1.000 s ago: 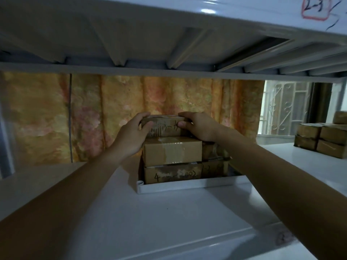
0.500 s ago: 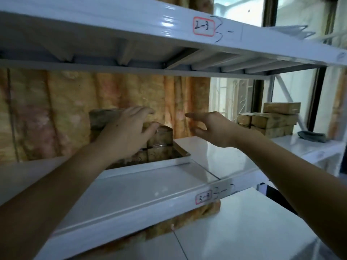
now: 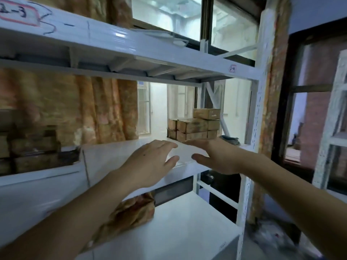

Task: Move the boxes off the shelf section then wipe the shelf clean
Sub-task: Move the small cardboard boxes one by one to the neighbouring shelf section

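Both hands leave the carton pile [image 3: 35,149], now blurred at nine o'clock; the left hand [image 3: 148,164] and right hand [image 3: 217,156] reach empty, fingers spread, toward a second box stack [image 3: 195,126] at one o'clock.

Bright daylight comes in through the window [image 3: 169,15] at the top and the opening behind the shelf [image 3: 112,154], so the white shelf looks pale blue and a shiny spot glows on the upper beam [image 3: 120,35]. The brown boxes [image 3: 32,149] on the left are dark and smeared with blur. The straight posts bend near the edges.
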`<state>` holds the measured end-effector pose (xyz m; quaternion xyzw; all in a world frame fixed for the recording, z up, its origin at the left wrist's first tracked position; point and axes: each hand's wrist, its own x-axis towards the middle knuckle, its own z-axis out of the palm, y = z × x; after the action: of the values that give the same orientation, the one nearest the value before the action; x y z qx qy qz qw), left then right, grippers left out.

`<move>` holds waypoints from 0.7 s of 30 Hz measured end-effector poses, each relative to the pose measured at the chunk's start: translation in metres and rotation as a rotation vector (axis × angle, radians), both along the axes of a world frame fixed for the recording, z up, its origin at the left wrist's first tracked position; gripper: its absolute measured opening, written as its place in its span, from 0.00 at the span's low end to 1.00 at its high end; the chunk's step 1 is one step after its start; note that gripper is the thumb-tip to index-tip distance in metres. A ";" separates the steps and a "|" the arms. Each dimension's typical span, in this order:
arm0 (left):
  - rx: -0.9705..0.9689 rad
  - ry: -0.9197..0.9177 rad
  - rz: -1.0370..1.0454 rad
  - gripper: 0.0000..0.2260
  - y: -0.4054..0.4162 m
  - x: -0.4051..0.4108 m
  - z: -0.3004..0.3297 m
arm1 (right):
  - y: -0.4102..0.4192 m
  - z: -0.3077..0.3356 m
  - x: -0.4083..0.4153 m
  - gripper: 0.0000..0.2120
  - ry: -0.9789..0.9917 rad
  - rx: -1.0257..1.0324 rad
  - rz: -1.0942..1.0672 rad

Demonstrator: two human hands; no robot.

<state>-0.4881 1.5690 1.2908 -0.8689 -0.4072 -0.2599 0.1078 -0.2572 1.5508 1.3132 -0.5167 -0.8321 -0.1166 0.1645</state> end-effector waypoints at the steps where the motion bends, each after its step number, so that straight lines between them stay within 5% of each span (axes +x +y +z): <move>1: -0.008 0.008 0.000 0.21 0.006 0.013 0.000 | 0.005 -0.002 0.013 0.24 0.011 -0.004 -0.008; 10: 0.116 0.183 -0.005 0.17 0.102 0.084 0.031 | 0.088 -0.003 0.094 0.20 0.117 -0.009 -0.031; 21: 0.120 0.156 -0.032 0.20 0.254 0.173 0.081 | 0.207 0.038 0.174 0.15 0.215 0.124 -0.144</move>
<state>-0.3147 1.8230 1.3714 -0.8849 -0.3674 -0.2172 0.1866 -0.0835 1.7576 1.3509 -0.5732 -0.7618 -0.1234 0.2755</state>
